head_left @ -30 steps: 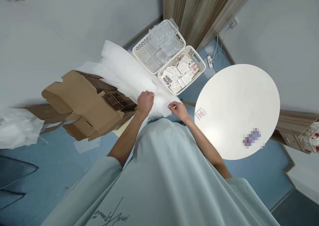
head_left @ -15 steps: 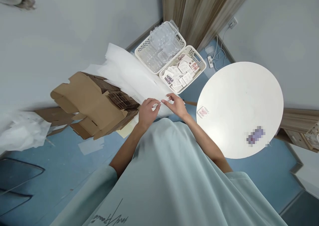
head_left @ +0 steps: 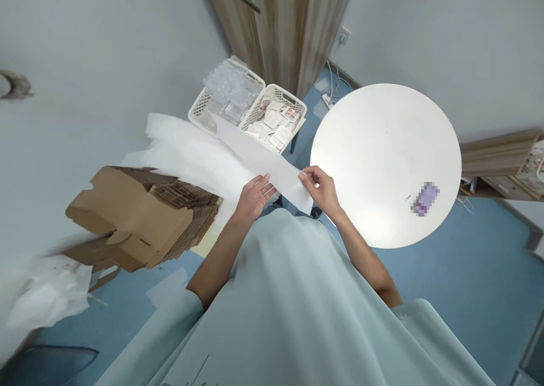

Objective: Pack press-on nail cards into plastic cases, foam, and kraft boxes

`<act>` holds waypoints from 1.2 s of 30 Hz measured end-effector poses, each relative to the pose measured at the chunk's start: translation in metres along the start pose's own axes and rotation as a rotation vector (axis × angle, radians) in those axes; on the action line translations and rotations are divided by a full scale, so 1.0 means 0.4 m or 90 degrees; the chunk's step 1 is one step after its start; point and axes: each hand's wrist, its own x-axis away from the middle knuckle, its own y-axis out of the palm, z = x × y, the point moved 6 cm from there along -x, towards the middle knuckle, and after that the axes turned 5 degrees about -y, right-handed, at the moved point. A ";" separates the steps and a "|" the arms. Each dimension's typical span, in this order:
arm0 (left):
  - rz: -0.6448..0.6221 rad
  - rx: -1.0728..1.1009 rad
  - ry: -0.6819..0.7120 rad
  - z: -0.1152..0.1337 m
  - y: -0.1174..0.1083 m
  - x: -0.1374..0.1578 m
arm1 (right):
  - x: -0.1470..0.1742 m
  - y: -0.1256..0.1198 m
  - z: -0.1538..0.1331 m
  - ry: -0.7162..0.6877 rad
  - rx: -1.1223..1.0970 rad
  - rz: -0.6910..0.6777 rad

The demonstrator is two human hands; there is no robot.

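Note:
My right hand (head_left: 322, 189) pinches the right edge of a thin white sheet of paper (head_left: 272, 162), beside the round table's left edge. From there the sheet slants up and left to the baskets, above a pile of white sheets (head_left: 187, 151). My left hand (head_left: 254, 198) is at the sheet's near edge with fingers spread and palm turned up; whether it touches the sheet is hard to tell. A basket of clear plastic trays (head_left: 229, 91) and a basket of small printed cards (head_left: 272, 119) stand just beyond.
Folded brown cardboard boxes (head_left: 140, 216) are stacked at the left, above a crumpled white plastic bag (head_left: 51, 289). The round white table (head_left: 382, 148) at the right bears a blurred purple object (head_left: 425, 199). A power strip with cables (head_left: 327, 100) lies on the floor behind it.
My right hand has drawn one sheet off the pile toward the right. My left hand has opened from its pinch. The view has shifted, and the small card on the table's left edge no longer shows.

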 end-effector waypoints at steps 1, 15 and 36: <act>-0.031 -0.004 -0.002 -0.006 0.043 0.000 | 0.017 -0.034 0.010 0.010 -0.007 0.019; -0.181 -0.353 0.151 -0.168 0.557 -0.091 | 0.262 -0.404 0.253 0.166 -0.008 0.248; -0.192 -0.470 -0.192 -0.513 0.696 -0.244 | 0.320 -0.516 0.651 0.404 0.021 0.397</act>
